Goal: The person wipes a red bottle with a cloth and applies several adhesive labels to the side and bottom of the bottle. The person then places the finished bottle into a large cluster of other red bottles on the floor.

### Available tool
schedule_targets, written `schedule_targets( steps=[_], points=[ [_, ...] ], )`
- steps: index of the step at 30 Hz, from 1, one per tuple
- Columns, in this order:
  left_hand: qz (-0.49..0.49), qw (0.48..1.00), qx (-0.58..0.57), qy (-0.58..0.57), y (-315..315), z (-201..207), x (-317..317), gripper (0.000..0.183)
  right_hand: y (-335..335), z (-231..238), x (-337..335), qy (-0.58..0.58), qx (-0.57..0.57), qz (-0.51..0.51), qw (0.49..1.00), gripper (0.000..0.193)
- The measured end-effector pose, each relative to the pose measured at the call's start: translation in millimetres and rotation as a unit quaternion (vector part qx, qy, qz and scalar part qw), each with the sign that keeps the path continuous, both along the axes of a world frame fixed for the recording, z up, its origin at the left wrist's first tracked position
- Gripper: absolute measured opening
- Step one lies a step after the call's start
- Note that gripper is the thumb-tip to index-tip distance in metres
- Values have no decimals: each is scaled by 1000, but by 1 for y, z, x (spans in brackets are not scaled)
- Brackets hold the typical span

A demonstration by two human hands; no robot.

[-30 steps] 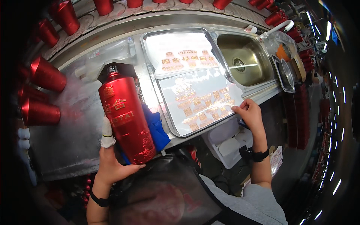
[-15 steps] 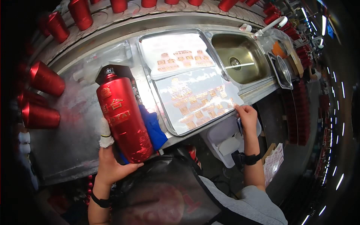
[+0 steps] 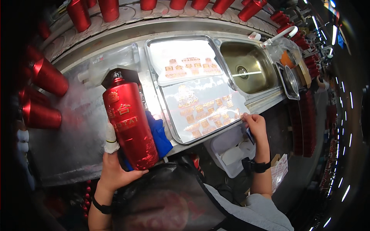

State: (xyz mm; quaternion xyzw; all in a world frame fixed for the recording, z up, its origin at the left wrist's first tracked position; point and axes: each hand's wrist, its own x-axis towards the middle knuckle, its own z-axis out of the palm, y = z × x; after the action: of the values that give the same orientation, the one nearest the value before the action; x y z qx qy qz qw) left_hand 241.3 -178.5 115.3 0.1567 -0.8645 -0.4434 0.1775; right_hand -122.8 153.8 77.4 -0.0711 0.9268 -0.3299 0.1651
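A shiny red bottle with gold lettering and a dark neck lies tilted on a blue cloth at the counter's front. My left hand grips its lower end, thumb across the base, with one white-wrapped finger along its left side. My right hand is closed in a pinch at the right corner of a sheet of gold decals. This sheet lies in a shallow metal tray, in front of another decal sheet. Exactly what the right fingertips pinch is partly hidden.
A sink with a white faucet adjoins the tray. More red bottles lie at the left, and several ride the conveyor behind. Below the counter's edge is a white bin; a metal pan stands beyond the sink.
The view has shifted slightly, and the bottles on the conveyor have moved right. Both hands keep nearly the same holds, and the red bottle has barely moved.
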Motion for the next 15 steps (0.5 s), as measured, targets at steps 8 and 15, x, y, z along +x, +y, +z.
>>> schedule_targets(
  steps=[8, 15],
  points=[
    [-9, 999, 34, -13, -3, -4, -2, 129, -27, 32, 9, 160, -1, 10, 987, 24],
    [3, 1000, 30, -3, -1, 1, 5, 130, -58, 9, -125, 211, 70, 138, 965, 26]
  ],
)
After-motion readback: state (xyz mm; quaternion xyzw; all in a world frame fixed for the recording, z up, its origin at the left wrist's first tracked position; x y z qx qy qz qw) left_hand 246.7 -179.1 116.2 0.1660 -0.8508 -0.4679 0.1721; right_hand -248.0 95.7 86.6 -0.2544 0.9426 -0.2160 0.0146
